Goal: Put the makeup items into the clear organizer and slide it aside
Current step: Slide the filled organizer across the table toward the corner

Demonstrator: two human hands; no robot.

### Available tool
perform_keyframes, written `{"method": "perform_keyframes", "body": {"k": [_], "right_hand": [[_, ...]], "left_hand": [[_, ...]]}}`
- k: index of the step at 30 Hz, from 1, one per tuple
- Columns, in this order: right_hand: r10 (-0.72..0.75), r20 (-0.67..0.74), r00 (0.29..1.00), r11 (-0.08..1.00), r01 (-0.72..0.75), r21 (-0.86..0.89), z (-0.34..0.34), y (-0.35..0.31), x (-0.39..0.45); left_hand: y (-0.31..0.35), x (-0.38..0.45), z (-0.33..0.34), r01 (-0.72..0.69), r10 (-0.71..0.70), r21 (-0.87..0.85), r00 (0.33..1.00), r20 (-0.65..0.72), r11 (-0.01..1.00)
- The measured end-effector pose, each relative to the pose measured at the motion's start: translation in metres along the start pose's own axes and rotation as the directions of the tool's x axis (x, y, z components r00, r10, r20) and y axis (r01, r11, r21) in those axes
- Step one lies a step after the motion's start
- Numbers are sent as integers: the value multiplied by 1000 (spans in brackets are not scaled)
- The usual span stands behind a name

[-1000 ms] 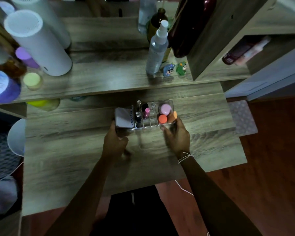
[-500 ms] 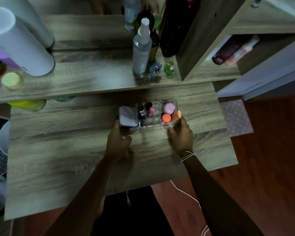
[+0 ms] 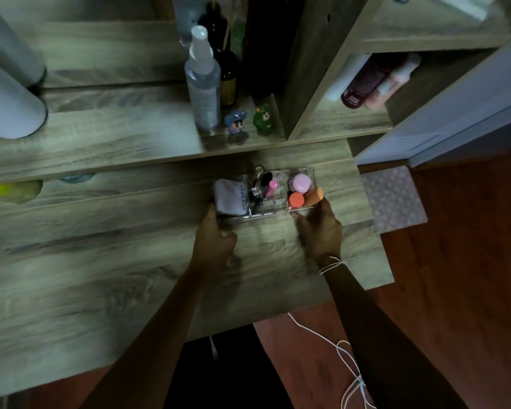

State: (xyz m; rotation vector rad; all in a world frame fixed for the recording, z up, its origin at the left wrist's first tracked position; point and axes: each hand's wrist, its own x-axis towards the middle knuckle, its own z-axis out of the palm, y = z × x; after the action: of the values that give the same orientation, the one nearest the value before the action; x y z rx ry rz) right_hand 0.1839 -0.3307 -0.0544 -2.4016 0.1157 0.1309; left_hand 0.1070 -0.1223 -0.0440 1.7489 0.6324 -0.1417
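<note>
Forearms are stretched over the near edge of the wooden desk (image 3: 106,276). The clear organizer (image 3: 267,192) is gripped at both ends: the left hand (image 3: 214,239) is curled round its left near corner, the right hand (image 3: 319,228) round its right near corner. It sits near the desk's far right corner, just before the raised shelf (image 3: 115,137). Inside lie a white compact (image 3: 229,196), a pink jar (image 3: 301,183) and an orange sponge (image 3: 296,200). On the shelf stands a spray bottle (image 3: 203,81).
</note>
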Motion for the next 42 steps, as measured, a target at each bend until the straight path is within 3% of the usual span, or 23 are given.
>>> {"method": "perform_keyframes", "body": {"k": [21,35,42], "right_hand": [[-22,22,1000,994,25,-105,-40,44,47],[-77,20,997,995,79,-62,-49,55,54],[-37,48,998,998,40,-56,-48,58,53]], "left_hand": [[24,6,72,-52,53,-36,998,21,998],[25,8,87,-53,53,2,999,7,999],[25,8,87,-36,36,20,999,-4,999]]}}
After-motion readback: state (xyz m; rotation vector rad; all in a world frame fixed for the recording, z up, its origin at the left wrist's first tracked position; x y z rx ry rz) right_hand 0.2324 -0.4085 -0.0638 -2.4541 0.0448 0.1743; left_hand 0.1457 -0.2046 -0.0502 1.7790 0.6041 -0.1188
